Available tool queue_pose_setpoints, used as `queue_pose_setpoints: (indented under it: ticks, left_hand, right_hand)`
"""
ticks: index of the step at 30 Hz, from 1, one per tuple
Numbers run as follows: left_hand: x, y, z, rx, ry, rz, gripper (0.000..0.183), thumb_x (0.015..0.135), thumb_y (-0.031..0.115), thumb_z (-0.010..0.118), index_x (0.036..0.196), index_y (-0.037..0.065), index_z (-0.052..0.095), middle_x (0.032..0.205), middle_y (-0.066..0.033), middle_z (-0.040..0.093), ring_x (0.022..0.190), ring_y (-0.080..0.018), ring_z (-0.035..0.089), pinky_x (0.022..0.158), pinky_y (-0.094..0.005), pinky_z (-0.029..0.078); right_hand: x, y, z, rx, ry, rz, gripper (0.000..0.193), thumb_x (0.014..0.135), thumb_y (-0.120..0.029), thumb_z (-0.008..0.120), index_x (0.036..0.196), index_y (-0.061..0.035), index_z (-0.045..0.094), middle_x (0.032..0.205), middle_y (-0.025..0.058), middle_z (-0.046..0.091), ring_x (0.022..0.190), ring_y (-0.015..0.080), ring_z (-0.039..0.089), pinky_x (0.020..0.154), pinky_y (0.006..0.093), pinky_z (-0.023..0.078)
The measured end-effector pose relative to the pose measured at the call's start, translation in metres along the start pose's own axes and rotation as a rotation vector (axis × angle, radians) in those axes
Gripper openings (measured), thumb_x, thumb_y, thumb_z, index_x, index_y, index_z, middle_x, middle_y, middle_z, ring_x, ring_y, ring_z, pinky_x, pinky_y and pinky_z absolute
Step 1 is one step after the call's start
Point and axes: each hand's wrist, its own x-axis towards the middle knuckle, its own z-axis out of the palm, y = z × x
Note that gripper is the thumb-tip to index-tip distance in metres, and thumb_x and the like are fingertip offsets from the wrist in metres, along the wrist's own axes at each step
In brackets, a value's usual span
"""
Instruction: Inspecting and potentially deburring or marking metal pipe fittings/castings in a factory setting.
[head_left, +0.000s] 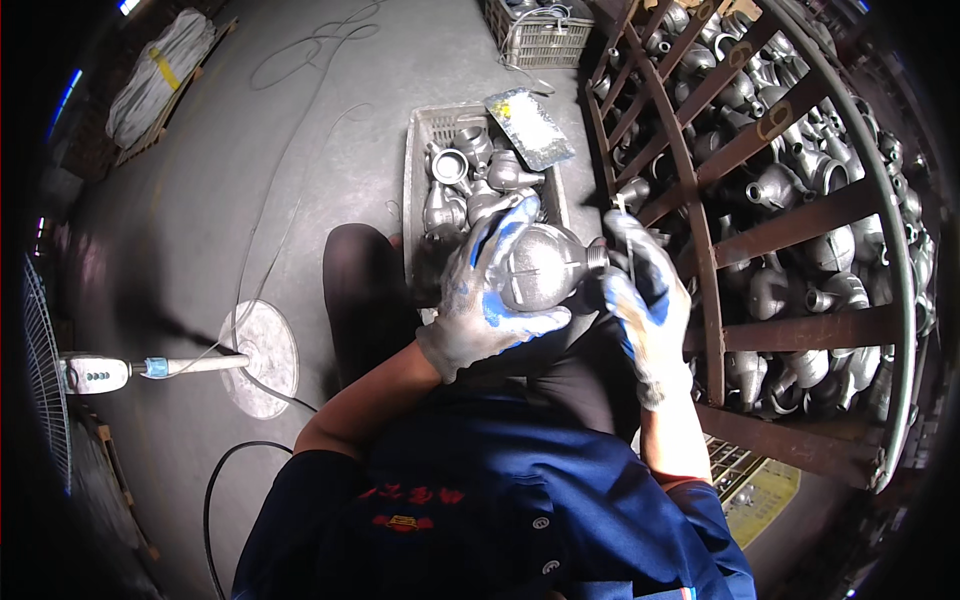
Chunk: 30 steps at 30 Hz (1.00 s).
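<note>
My left hand, in a grey-white glove with blue patches, is wrapped around a rounded grey metal casting. The casting lies sideways above my lap, its narrow ridged neck facing right. Close to that neck is my right hand, gloved alike, with its fingers curled and thumb drawn in. A thin, pale, narrow piece shows along its fingers, too small to name. Beyond my hands stands a grey plastic crate holding several similar castings.
A flat, speckled panel lies across the crate's far right corner. To the right, a rusty metal cage is piled with castings. A standing fan's round base and loose cables are on the left floor. Another crate stands farther off.
</note>
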Motion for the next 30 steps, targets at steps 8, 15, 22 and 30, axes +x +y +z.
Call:
queue_pose_setpoints:
  ticks: [8,15,22,30]
  left_hand:
    - [0.006,0.010,-0.020,0.257,0.033,0.050,0.092,0.054,0.023,0.088,0.130,-0.003,0.043,0.129,-0.0202,0.051,0.115,-0.0341,0.054,0.097,-0.0421,0.043]
    - [0.008,0.020,-0.024,0.312,-0.017,-0.050,0.093,0.055,0.024,0.088,0.131,-0.003,0.042,0.128,-0.0202,0.051,0.116,-0.0338,0.053,0.098,-0.0417,0.042]
    - [0.009,0.020,-0.024,0.267,-0.017,-0.048,0.093,0.055,0.024,0.088,0.131,-0.003,0.042,0.129,-0.0195,0.050,0.115,-0.0331,0.053,0.097,-0.0415,0.042]
    - [0.006,0.018,-0.024,0.289,-0.002,-0.041,0.093,0.056,0.031,0.084,0.133,0.003,0.041,0.123,-0.0182,0.051,0.112,-0.0357,0.051,0.094,-0.0449,0.042]
  right_hand:
    - [-0.037,-0.024,-0.011,-0.215,-0.228,0.082,0.037,0.081,-0.004,0.057,0.118,0.0021,0.057,0.102,0.0173,0.063,0.074,0.0265,0.062,0.068,0.0336,0.050]
    - [-0.032,-0.026,-0.003,-0.389,-0.246,-0.109,0.035,0.081,-0.007,0.062,0.115,0.0008,0.060,0.106,0.0159,0.063,0.084,0.0272,0.064,0.073,0.0331,0.051]
    - [-0.035,-0.016,0.002,-0.482,-0.236,-0.259,0.039,0.067,0.000,0.068,0.105,-0.0047,0.064,0.091,0.0152,0.063,0.078,0.0322,0.063,0.068,0.0373,0.052]
    - [-0.034,-0.023,-0.006,-0.388,-0.314,-0.215,0.032,0.069,0.000,0.066,0.100,-0.0027,0.065,0.094,0.0157,0.064,0.075,0.0316,0.062,0.067,0.0373,0.051]
